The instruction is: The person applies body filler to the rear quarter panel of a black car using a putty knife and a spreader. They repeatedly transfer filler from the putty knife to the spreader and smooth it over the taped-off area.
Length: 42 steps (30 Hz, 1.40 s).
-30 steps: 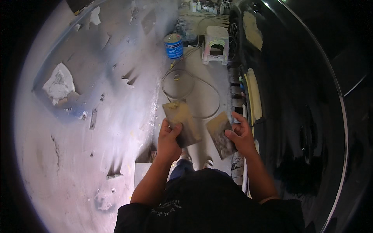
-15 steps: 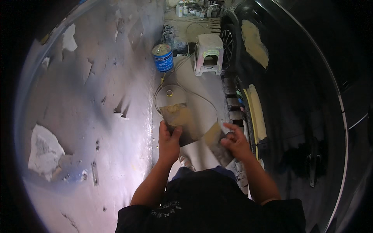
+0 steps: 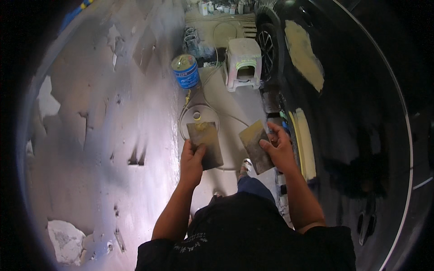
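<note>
In my left hand (image 3: 192,163) is a flat, dark rectangular putty plate (image 3: 210,153), thumb on top, with yellowish putty at its far end. My right hand (image 3: 281,151) pinches a putty spreader (image 3: 256,153), a similar thin rectangle smeared with yellowish filler on its upper part. The two are held apart, at about the same height over the floor. To the right, a black car's side (image 3: 352,135) carries a large tan filler patch (image 3: 304,54) and a long pale yellow strip (image 3: 305,144) near my right hand.
A blue tub (image 3: 185,74) and a worn plastic stool (image 3: 244,63) stand ahead. A hose (image 3: 226,115) loops across the floor near a roll of tape (image 3: 196,115). A scuffed, peeling wall (image 3: 90,149) runs along the left. Cans (image 3: 226,8) stand at the far end.
The putty plate and the spreader have drawn apart, and the spreader has risen. My view has shifted forward along the car; a foot now shows farther ahead.
</note>
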### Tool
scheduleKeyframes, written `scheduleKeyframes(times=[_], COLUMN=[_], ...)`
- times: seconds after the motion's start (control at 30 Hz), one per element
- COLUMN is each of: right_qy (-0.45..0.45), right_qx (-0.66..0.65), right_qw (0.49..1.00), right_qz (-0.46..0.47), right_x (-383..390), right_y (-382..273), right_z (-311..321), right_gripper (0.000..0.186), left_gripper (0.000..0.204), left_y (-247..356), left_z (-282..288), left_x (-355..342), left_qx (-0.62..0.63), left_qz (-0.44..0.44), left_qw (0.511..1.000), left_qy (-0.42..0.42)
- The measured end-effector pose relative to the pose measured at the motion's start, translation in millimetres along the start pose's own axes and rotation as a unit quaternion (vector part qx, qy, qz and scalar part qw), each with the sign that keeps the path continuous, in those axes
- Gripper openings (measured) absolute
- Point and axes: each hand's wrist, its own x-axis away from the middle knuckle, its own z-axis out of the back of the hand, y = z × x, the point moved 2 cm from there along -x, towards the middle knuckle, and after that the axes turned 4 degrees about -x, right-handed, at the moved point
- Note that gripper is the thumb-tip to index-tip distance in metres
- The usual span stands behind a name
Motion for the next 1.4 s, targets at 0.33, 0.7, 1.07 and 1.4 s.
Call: scheduleKeyframes(times=[0.33,0.7,1.07,1.4], right_qy=[-0.110,-0.286,-0.150,-0.046], right_qx=[-0.024,0.033,0.001,-0.048], right_qw=[0.994,0.957,0.988,0.998], right_qz=[-0.013,-0.044,-0.029,-0.012], right_x=[-129,-242,-411,-568], right_y=[-17,-19,-26,-17], right_z=[41,7,-47,-97], right_gripper=[0.062,0.058,0.057,0.058], left_gripper=[0.035,0.026,0.025,0.015], left_y=[25,37,60,54], left_z=[-40,-78,-22,2], left_x=[-116,-245,-424,-583], left_qx=[-0.211,-0.219,-0.240,-0.099], left_qz=[0.014,0.073,0.080,0.152], left_qw=[0.975,0.958,0.947,0.975], left_qy=[0.073,-0.168,-0.196,-0.129])
